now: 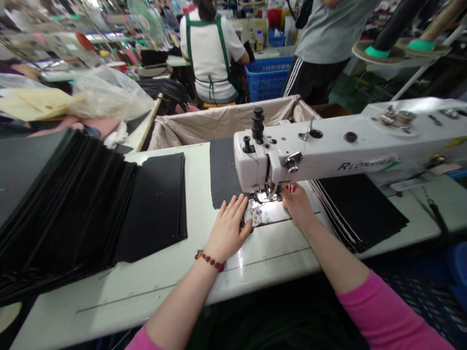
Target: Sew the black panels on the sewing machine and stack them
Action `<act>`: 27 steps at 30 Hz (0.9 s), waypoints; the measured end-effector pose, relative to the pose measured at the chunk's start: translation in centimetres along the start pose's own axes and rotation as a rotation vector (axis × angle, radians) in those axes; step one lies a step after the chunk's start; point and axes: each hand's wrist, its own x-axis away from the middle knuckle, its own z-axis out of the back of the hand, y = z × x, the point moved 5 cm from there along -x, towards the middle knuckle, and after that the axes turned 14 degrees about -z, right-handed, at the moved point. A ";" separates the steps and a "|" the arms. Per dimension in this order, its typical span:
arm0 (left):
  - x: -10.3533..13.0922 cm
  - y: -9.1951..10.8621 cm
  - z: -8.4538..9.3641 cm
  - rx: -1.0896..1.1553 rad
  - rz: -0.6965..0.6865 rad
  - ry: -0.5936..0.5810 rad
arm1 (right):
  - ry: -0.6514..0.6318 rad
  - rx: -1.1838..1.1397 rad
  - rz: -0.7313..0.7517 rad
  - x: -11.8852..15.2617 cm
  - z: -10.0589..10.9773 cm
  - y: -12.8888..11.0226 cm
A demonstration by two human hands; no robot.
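A white sewing machine [328, 150] stands across the table, its lit needle area above a shiny metal plate [272, 215]. My left hand [229, 228], with a dark red bead bracelet [210, 261] at its wrist, lies flat with fingers stretched out beside the plate. Its fingertips reach the near edge of a dark grey panel [222, 167], which lies left of the machine head. Close to the right side of the presser foot, my right hand [299, 206] has its fingers drawn together. Whatever is between them is hidden; a small reddish patch shows at the fingertips.
Black panels [156, 199] are stacked thickly on the left, and another black stack [365, 209] lies under the machine arm. Behind the table hangs a beige cloth-lined bin [204, 129]. Beyond are a blue crate [268, 80], a seated person [211, 53] and a standing person [324, 39].
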 end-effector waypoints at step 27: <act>0.3 -0.2 -0.1 0.034 0.026 0.089 | -0.026 0.532 0.244 12.6 3.7 1.4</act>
